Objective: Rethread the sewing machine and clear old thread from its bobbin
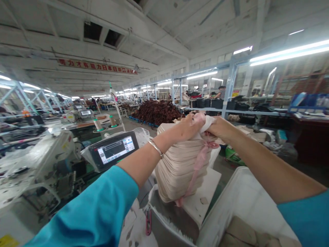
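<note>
A tall stack of beige fabric pieces (177, 164) stands in front of me, bound round with a pink cloth strip (199, 161). At its top, my left hand (191, 125) is closed, with pink and whitish cloth at its fingers. My right hand (217, 127) meets it from the other side, also closed on the whitish strip (208, 122) between the two hands. The fingertips are partly hidden. Just below the hands shows a pink knot (209, 144). The stack leans slightly and rests at the edge of a grey-lined bin (172, 223) and a white board (212, 183).
On the left are a sewing machine (48, 154) and a control screen (117, 149). Pink thread snips (148, 222) lie near the bin. A white tub (239, 185) with beige pieces stands at right. Behind is a brown heap (156, 111).
</note>
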The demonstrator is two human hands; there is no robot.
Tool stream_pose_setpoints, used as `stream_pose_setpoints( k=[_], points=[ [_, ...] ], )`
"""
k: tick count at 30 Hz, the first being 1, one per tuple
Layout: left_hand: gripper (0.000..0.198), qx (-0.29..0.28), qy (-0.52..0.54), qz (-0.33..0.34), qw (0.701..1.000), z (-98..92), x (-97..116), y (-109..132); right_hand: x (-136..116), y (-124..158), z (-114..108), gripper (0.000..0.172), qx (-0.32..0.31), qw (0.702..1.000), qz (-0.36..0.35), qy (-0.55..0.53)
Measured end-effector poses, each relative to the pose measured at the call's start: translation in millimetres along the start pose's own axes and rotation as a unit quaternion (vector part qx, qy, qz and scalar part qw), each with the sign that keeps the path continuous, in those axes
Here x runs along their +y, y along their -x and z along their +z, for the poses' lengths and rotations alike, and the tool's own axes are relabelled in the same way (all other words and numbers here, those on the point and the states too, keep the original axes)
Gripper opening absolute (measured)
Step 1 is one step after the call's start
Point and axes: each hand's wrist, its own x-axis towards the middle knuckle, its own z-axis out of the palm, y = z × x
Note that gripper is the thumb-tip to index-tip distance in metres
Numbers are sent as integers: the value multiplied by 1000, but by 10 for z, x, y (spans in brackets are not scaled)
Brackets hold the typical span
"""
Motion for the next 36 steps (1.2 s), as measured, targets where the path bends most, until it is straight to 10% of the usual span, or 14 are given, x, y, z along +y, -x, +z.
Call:
stream_pose_setpoints(
  k=[6, 13, 20, 25, 29, 36],
  points=[
    [45, -65, -9, 38, 997, -47, -109, 135, -83, 141, -173, 14, -98, 972, 77, -197],
    [19, 184, -107, 145, 966, -180, 127, 461, 449, 442, -272, 37, 85, 985, -64, -136],
    [19, -4, -379, 283, 881, 68, 255, 413, 627, 261, 150, 31, 21, 979, -187, -78],
    [30, -51, -337, 111, 934, -31, 291, 579, 568, 197, 431, 36, 41, 970, -240, -10],
    [34, -64, -107, -35, 992, -193, 199, 1009, 559, 288, 503, 36, 69, 966, -248, 3],
    [37, -17, 185, -111, 976, -58, 112, 1199, 528, 424, 597, 40, 141, 954, -256, 72]
  ],
)
